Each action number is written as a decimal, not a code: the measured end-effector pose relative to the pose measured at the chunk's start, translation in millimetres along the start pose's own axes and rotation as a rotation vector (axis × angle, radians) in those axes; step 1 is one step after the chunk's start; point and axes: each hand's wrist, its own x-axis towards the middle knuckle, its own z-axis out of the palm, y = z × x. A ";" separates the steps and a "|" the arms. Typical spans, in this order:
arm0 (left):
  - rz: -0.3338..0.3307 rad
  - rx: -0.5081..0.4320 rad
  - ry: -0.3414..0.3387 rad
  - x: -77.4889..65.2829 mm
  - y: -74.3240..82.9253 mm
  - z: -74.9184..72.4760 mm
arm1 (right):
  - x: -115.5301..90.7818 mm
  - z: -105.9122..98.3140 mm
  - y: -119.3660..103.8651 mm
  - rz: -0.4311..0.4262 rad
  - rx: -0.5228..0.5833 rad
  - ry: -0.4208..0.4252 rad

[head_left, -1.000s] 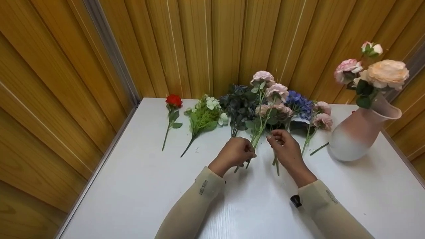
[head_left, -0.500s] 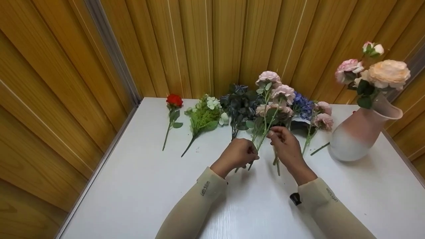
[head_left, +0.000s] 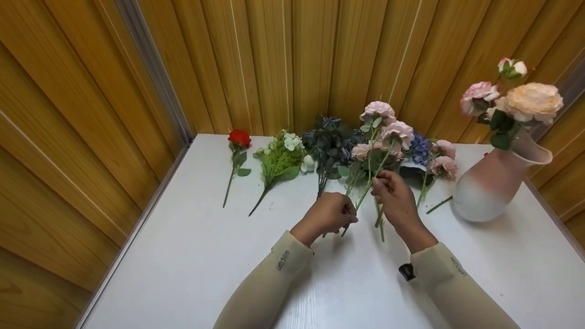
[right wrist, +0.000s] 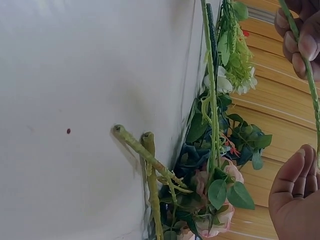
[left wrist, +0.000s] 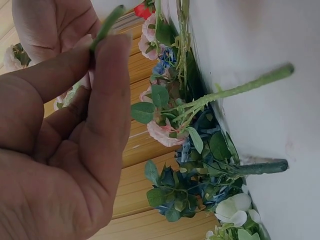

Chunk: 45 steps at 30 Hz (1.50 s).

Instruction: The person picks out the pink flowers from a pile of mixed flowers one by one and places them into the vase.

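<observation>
My left hand [head_left: 325, 212] pinches the lower stem of a pink artificial flower [head_left: 397, 132] between thumb and fingertips, holding it raised and leaning right. The stem forks up to two ruffled pale-pink blooms. In the left wrist view, the cut stem end [left wrist: 107, 27] sticks out past the left fingertips. Higher up, my right hand [head_left: 396, 196] has its thumb and fingertips at the same stem and seems to pinch it; the right wrist view shows the stem [right wrist: 305, 60] running down to those fingers. Behind the hands lie more pink flowers [right wrist: 230, 175], partly hidden.
A pink-and-white vase [head_left: 486, 187] with peach and pink flowers stands at the right. Along the back of the white table [head_left: 205, 269] lie a red rose [head_left: 239, 138], a green-and-white bunch [head_left: 279, 160], a dark blue bunch [head_left: 329, 141] and blue blooms [head_left: 419, 148].
The held pink blooms have swung to the right, and their stem now reaches my right fingertips. My left hand has shifted slightly right; my right fingers were apart from the stem a second ago.
</observation>
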 end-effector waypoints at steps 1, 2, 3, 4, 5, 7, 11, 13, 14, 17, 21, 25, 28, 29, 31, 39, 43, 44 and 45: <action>-0.001 0.002 -0.002 -0.2 0.4 -0.4 | 0.1 -0.2 -0.2 0.002 0.007 0.005; 0.001 0.007 -0.003 -0.3 0.7 -0.6 | 0.7 -0.5 0.6 0.003 0.012 0.008; 0.003 0.011 -0.004 -0.4 0.6 -0.4 | 1.1 -1.0 1.3 0.003 0.019 0.011; 0.007 0.016 -0.005 -0.4 0.6 -0.3 | 0.9 -1.4 1.4 0.005 0.029 0.011; 0.011 0.020 -0.007 -0.5 0.6 -0.2 | 0.6 -2.0 1.2 0.008 0.041 0.012; 0.018 0.026 -0.007 -0.5 0.2 0.3 | 0.2 -3.0 1.4 0.010 0.062 0.015; 0.028 0.043 -0.003 -0.3 -0.3 1.8 | -0.3 -4.2 -0.3 0.010 0.116 0.034; 0.032 0.056 -0.003 0.2 -0.2 2.9 | 0.3 -4.8 0.0 0.011 0.130 0.042; 0.033 0.063 -0.002 0.6 -0.2 3.6 | 0.7 -5.1 0.3 0.013 0.134 0.044; 0.034 0.072 -0.007 1.3 0.4 4.5 | 1.4 -6.0 1.3 0.018 0.142 0.046; 0.022 0.072 -0.007 1.8 1.0 5.2 | 1.6 -6.7 2.2 0.009 0.162 0.052; 0.012 0.068 -0.013 3.2 0.3 6.9 | 1.0 -7.6 1.8 -0.008 0.189 0.057; 0.016 0.073 -0.006 3.5 0.1 7.5 | 0.5 -8.8 -0.1 -0.006 0.191 0.063; 0.019 0.076 -0.001 3.3 0.1 7.5 | 0.5 -9.4 -0.7 0.000 0.186 0.068; 0.023 0.083 0.005 3.0 0.4 7.0 | 0.2 -10.9 -1.8 0.013 0.169 0.077; -0.005 0.033 -0.003 1.4 0.3 5.0 | 0.7 -16.2 -2.9 0.021 0.122 0.111; -0.019 0.005 -0.003 0.4 -0.2 4.2 | 1.2 -21.2 -2.3 -0.002 0.087 0.131; -0.021 0.001 -0.001 0.0 -0.3 3.9 | 1.2 -23.5 -3.1 -0.009 0.072 0.138; -0.024 -0.006 -0.001 -0.4 -0.3 3.6 | 1.3 -26.3 -4.4 -0.015 0.054 0.145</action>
